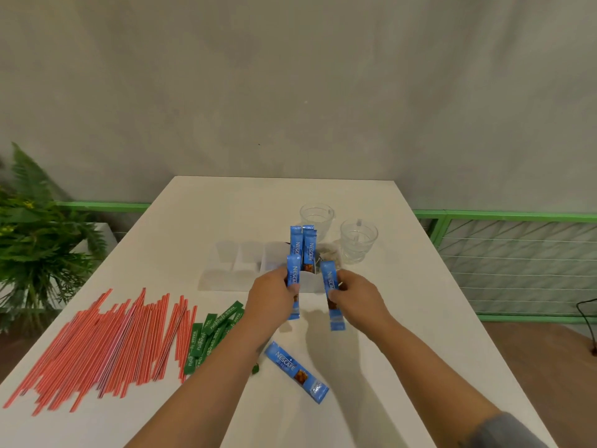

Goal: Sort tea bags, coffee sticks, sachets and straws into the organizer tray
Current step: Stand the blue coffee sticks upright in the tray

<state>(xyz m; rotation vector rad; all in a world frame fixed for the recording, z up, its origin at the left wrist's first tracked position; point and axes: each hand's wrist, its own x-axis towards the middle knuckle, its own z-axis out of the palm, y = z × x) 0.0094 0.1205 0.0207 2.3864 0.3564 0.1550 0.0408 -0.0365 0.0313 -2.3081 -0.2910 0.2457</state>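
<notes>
The white tray (226, 273) holds upright coffee sticks (303, 247). Left hand (271, 295) and right hand (355, 294) each pinch one stick, just before it. Risk: a hurried insertion topples those standing.

**A:** so what's the person actually wearing? all I get is two arms coming in from the bottom edge.

**B:** pretty much nothing on the arms. The left hand (269, 297) and its forearm are bare the whole way down to the frame edge — no sleeve, no watch, no bracelet that I can make out.

**A:** and the other side?

**B:** the right hand (357, 300) is bare too, no rings or glove showing. Only bit of clothing is a grey sleeve (508, 431) near the elbow — plain fabric with a soft folded edge, and I can't see any logo or print on it.
</notes>
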